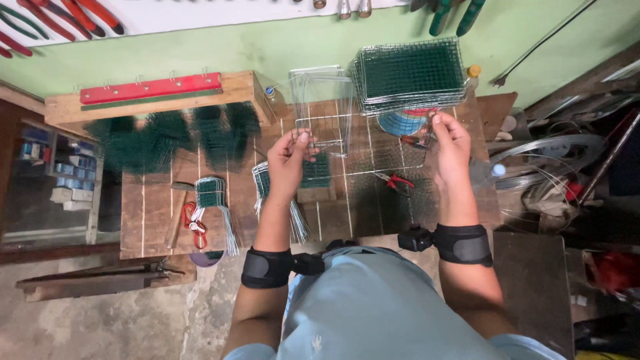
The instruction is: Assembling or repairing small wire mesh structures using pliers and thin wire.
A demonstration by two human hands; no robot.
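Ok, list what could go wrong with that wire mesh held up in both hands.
The wire mesh panel, pinched only at its edges by the left hand and right hand, could flex or slip. Its cut wire ends might prick bare fingers. Swinging it may catch the mesh stack behind.

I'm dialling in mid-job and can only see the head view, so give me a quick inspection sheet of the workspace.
Surface: wooden workbench of planks, set against a green wall.
Job's things: wire mesh panel, held above the bench by both hands.
Clutter: stack of green mesh panels; bent mesh pieces; red-handled pliers; wooden jig with a red bar.
Hands: left hand grips the panel's left edge; right hand grips its right edge; black straps on both wrists.
Cables: coils of bare wire on the right.
Surroundings: tools hanging on the wall; concrete floor.
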